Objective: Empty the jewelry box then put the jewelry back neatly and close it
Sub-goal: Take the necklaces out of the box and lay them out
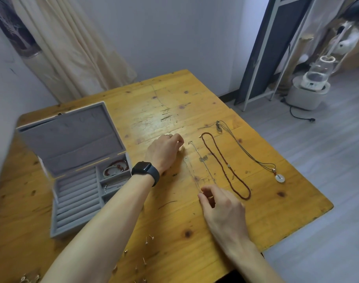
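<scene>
Seemingly taut, thin chain (192, 173) runs near-to-far.

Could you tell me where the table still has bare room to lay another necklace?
Bare wood: the far end of the table, beyond the jewelry box lid, and the near right corner past the red bead necklace. Crowded: the middle, where the left hand and right hand hold the thin chain near it, and the near edge with ear studs.
</scene>
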A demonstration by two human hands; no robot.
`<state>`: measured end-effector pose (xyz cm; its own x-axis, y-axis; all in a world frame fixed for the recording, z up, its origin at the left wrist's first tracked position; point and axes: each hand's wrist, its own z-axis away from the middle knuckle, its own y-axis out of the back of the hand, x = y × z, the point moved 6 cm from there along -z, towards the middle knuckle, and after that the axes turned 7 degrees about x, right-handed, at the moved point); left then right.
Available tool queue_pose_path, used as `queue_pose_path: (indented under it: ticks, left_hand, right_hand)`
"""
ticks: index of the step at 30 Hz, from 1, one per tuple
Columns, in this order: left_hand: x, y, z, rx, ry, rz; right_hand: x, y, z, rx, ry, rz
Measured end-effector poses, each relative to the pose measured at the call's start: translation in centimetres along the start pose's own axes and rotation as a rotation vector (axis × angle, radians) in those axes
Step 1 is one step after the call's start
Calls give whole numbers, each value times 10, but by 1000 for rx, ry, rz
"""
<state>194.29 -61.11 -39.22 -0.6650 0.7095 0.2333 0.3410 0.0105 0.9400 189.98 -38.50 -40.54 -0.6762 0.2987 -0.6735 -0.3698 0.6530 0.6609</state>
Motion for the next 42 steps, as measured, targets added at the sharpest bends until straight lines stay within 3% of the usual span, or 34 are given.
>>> queue_pose_path:
  ticks: [6,18,28,42]
  left_hand:
    - [-6,0,5,74,-43,-111]
    - [-8,7,37,149,8,45]
    - [5,-6,62,148,19,-17]
    - [20,-6,53,64,51,-57]
  right_hand:
    - [-1,0,4,-8,56,55]
    - [8,9,16,25,59,59]
    - [2,-5,28,12,285,180]
    - [6,-6,35,-81,288,220]
